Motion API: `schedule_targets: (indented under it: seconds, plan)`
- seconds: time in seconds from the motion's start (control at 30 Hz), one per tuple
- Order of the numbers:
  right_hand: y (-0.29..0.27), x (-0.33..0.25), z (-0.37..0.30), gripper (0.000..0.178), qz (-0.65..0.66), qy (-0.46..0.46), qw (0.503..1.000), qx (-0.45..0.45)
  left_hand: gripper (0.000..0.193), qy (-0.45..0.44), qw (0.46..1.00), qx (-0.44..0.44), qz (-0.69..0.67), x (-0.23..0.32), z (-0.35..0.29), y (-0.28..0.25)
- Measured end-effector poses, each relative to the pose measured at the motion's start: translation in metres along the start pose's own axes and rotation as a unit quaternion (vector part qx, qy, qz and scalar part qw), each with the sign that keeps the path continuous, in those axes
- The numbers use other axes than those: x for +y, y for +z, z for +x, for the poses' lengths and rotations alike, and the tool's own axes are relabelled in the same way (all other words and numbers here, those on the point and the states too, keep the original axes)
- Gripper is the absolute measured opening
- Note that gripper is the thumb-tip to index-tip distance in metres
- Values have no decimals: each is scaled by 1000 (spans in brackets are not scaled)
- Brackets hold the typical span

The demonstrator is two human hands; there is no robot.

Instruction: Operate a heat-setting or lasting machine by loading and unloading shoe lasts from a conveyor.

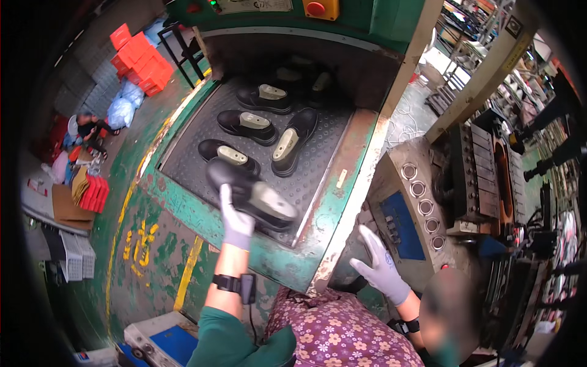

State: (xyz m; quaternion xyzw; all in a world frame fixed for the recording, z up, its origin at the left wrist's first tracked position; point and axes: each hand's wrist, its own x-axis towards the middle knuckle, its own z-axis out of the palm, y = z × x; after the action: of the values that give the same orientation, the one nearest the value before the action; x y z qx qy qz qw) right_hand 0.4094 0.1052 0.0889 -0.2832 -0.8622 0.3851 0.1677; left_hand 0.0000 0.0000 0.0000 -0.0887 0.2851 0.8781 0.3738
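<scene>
My left hand (237, 227), in a pale grey glove, grips a black shoe (235, 182) at the front of a dark studded surface (183, 164). A pale shoe last fills the shoe's opening; the shoe is slightly blurred. My thumb lies along its side, and the other fingers are mostly hidden. Further in stand several similar black shoes, among them one slanted shoe (304, 125) and one lying crosswise (232, 121). The rearmost are dim in shadow. My right hand (385, 272), gloved alike, is open with fingers spread, holding nothing, right of the green machine frame (318, 251).
A control panel with round gauges (422, 205) stands to the right, near a bulky machine (480, 177). An orange box with a red button (319, 9) sits above the machine opening. At left are stacked red boxes (143, 64) and a seated person (92, 129).
</scene>
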Motion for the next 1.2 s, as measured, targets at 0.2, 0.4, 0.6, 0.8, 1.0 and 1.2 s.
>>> schedule_targets:
  seconds: [0.2,0.4,0.6,0.8,1.0,1.2]
  plan:
    - [32,-18,-19,74,53,140,988,28,57,-24,997,23,69,108,104,-42]
    - [43,-18,-33,74,48,189,979,54,59,-41,986,58,154,126,173,-67]
    - [54,2,-82,71,34,250,965,68,65,33,914,125,385,200,199,-82]
    - [76,25,-145,71,61,359,923,123,67,356,457,26,815,130,161,5]
    - [92,30,-163,68,154,377,904,131,89,203,108,-346,910,105,181,69]
    - [99,29,-183,62,182,409,875,187,73,107,10,-381,918,91,216,111]
